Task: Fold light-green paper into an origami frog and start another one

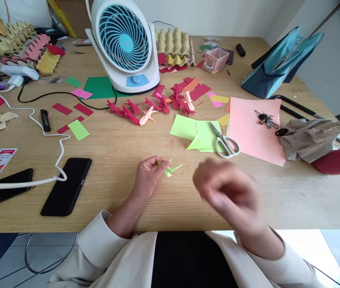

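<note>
Near the table's front edge, my left hand pinches a small folded light-green paper figure between thumb and fingertips. Thin pointed parts of it stick out to the right. My right hand is raised to the right of the figure, apart from it and blurred by motion; the fingers look curled, but whether anything is in them does not show. Beyond my right hand lie white-handled scissors on light-green paper sheets. Farther back is a cluster of red folded paper figures with a few pale pink ones.
A white fan stands at the back. To the right are a pink sheet with keys, a blue bag and a dark red object. Black phones and a white cable lie left, egg cartons behind.
</note>
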Action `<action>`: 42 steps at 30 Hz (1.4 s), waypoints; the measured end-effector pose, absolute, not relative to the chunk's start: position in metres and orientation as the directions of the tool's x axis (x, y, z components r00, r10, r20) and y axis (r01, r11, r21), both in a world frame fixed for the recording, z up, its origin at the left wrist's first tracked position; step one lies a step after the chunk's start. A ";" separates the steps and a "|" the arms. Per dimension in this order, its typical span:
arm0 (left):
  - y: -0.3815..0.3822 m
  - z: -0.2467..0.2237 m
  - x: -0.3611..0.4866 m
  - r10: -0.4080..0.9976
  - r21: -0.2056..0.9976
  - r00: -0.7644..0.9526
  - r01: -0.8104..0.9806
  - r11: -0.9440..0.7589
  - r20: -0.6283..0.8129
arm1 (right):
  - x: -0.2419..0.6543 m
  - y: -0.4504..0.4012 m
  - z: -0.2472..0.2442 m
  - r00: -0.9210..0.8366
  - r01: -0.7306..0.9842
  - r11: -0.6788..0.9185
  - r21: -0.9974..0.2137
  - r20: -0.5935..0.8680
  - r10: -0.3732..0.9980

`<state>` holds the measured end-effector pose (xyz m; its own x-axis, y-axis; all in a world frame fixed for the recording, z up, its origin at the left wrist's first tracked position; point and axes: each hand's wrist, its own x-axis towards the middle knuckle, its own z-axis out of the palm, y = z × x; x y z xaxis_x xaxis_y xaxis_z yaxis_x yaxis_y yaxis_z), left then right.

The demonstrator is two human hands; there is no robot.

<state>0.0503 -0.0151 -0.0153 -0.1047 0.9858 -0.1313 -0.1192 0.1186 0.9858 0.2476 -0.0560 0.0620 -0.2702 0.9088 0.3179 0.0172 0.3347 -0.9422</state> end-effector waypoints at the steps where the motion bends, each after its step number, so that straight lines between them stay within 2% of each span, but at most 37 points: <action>1: -0.015 -0.015 0.050 0.987 0.986 -0.099 -0.118 0.117 -0.129 | 0.241 -0.047 0.052 -0.233 0.084 0.320 -0.944 0.294 0.927; 3: -0.015 -0.015 0.050 0.991 0.989 -0.069 -0.107 0.103 -0.111 | 0.231 -0.031 0.029 -0.230 0.205 0.269 -0.941 0.221 0.948; 6: -0.017 -0.016 0.050 0.996 0.993 -0.021 -0.087 0.079 -0.081 | 0.222 -0.019 0.000 -0.346 0.228 0.114 -0.967 0.029 0.938; 8: -0.018 -0.016 0.050 0.997 0.994 0.002 -0.072 0.078 -0.078 | 0.219 -0.018 -0.009 -0.345 0.224 0.033 -0.974 -0.048 0.937; 10: -0.019 -0.013 0.050 0.996 0.994 0.030 -0.075 0.084 -0.082 | 0.217 -0.020 -0.011 -0.325 0.161 -0.028 -0.987 -0.080 0.942; 13: -0.020 -0.007 0.050 0.993 0.987 0.085 -0.132 0.087 -0.077 | 0.215 -0.020 -0.010 -0.305 -0.032 -0.111 -0.993 -0.096 0.948; 15: -0.019 -0.004 0.050 0.986 0.984 0.151 -0.154 0.088 -0.065 | 0.216 -0.018 -0.011 -0.286 -0.152 -0.173 -0.973 -0.125 0.950; 18: -0.018 -0.004 0.050 0.972 0.988 0.228 -0.129 0.080 -0.048 | 0.219 -0.015 -0.014 -0.260 -0.243 -0.237 -0.941 -0.172 0.950; 25: -0.016 -0.014 0.046 0.978 0.986 0.196 -0.131 0.099 -0.072 | 0.221 -0.014 -0.014 -0.243 -0.243 -0.243 -0.939 -0.184 0.952; 34: -0.016 -0.013 0.050 0.987 0.987 0.123 -0.111 0.114 -0.100 | 0.223 -0.012 -0.015 -0.266 -0.085 -0.241 -0.967 -0.211 0.941; 40: -0.017 -0.010 0.049 0.994 0.999 0.103 0.035 0.028 -0.031 | 0.223 -0.013 -0.018 -0.259 -0.052 -0.222 -0.974 -0.202 0.945; 42: -0.017 -0.011 0.049 0.994 0.999 0.105 0.028 0.040 -0.043 | 0.222 -0.013 -0.017 -0.247 -0.036 -0.198 -0.980 -0.183 0.952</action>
<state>0.0490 -0.0171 -0.0107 0.1050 0.9936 -0.0427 0.0282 0.0399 0.9988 0.2219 -0.0131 -0.0169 -0.2469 0.9517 -0.1827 -0.0363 -0.1975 -0.9796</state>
